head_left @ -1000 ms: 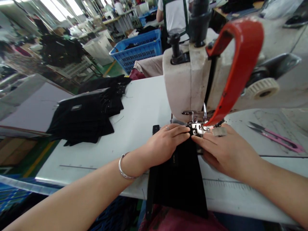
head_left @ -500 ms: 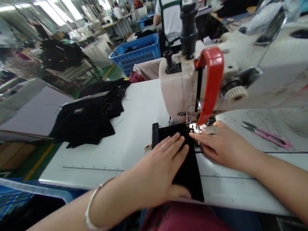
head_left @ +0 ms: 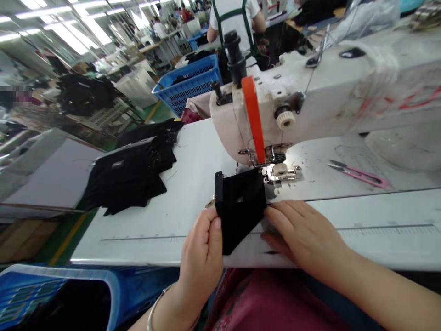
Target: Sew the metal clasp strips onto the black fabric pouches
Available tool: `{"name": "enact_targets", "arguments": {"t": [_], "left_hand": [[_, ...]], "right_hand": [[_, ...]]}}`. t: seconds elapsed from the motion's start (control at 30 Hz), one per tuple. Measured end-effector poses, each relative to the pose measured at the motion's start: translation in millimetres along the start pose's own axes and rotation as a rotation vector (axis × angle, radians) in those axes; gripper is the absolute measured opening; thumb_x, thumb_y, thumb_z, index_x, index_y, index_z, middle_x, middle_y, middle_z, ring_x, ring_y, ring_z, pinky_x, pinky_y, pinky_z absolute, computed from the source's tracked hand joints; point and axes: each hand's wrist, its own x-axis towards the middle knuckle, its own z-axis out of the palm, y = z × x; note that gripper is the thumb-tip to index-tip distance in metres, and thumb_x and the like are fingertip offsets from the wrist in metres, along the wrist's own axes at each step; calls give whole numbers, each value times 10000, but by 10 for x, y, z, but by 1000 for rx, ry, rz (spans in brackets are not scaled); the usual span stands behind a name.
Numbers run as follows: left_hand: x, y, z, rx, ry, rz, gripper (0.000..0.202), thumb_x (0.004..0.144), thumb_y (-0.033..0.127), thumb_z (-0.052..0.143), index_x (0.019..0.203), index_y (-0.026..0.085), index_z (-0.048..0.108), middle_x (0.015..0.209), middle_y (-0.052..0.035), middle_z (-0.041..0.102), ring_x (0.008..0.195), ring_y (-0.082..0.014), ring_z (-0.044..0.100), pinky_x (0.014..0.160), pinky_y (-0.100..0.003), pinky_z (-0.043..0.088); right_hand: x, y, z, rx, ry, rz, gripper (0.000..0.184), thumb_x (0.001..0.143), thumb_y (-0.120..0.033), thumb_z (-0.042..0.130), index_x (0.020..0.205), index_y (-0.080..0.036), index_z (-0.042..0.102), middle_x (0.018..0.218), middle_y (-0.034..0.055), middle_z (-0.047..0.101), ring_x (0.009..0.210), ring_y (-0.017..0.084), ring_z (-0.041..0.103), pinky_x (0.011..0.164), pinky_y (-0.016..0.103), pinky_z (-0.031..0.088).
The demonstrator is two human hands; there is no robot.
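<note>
A black fabric piece [head_left: 241, 207] lies at the sewing machine [head_left: 248, 115], its far right corner by the presser foot [head_left: 274, 172]. Along its left edge runs a stiff dark strip with a gold zipper pull [head_left: 210, 202]. My left hand [head_left: 203, 248] pinches the fabric's left edge between thumb and fingers. At the right edge, my right hand [head_left: 303, 234] grips the cloth with its fingertips; its thumb is mostly under the hand. The near part of the fabric is folded or lifted towards me.
Pink-handled thread snips [head_left: 358, 174] lie right of the needle area. A stack of black fabric pieces [head_left: 127, 179] sits on the table's left. One blue crate [head_left: 117, 294] stands below at front left, another blue crate [head_left: 189, 82] behind. A person [head_left: 237, 27] is beyond the machine.
My left hand has moved from lying flat on the fabric to pinching its left edge. My right hand has come back from the presser foot towards me. The fabric's near end is now folded or raised.
</note>
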Motion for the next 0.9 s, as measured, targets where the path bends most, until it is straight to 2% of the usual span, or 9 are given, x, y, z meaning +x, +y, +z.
{"name": "enact_targets", "arguments": {"t": [0.1,0.17,0.27,0.37,0.5,0.6,0.7,0.8,0.9], "left_hand": [[44,18,-11,23,60,-9,208,1045,235,399,990,200,596,788,12,598,711,-144,567,666,-251,472],[74,28,-10,41,97,2,208,1043,231,396,945,199,577,749,19,561,682,-144,542,640,-251,452],[94,30,17,77,140,65,188,1041,211,388,992,198,568,783,8,574,701,-149,553,644,-253,458],[88,-1,51,128,169,197,181,1033,152,371,1063,193,545,860,-24,606,774,-158,595,714,-267,499],[93,-54,32,131,1,448,116,1016,212,470,1118,190,522,989,-83,652,920,-197,652,821,-317,563],[117,-42,-26,224,-175,549,531,913,364,671,1351,137,473,1220,-173,657,1125,-302,636,966,-458,567],[135,-15,-82,274,-354,546,900,804,369,756,1542,110,311,1500,-211,503,1396,-381,465,1144,-578,445],[153,-49,-110,224,-541,488,924,768,199,670,1590,158,249,1616,-153,382,1504,-346,341,1216,-586,361],[196,-129,-121,129,-573,387,843,753,25,492,1556,229,333,1581,-82,454,1463,-256,426,1217,-533,387]], "right_hand": [[110,-17,50,73,52,180,472,901,-304,673,1308,-111,532,1273,232,613,1132,375,593,898,526,515],[193,-31,46,269,38,311,551,870,-304,705,1358,-151,501,1215,191,651,1083,348,623,879,514,527],[314,-70,56,665,48,450,407,868,-245,680,1261,-248,576,1125,78,694,995,247,658,853,413,538],[408,-110,109,1042,69,578,231,882,-257,635,1111,-236,613,987,34,695,874,189,662,733,316,531],[385,-161,117,1324,-93,695,112,866,-248,579,971,-214,563,707,-40,605,525,124,521,461,238,391],[241,-176,15,1157,-119,613,82,849,-164,531,876,-207,596,744,-20,643,612,138,557,516,241,422],[85,-148,-96,945,-128,491,197,847,-96,508,924,-215,646,804,-8,692,701,160,617,601,262,468],[-3,-85,-112,698,-81,281,298,856,-41,487,1031,-204,665,890,23,717,782,187,637,689,307,498],[-19,-16,-37,332,27,20,285,910,-47,495,1094,-165,678,908,64,710,815,232,606,727,378,497]]}}
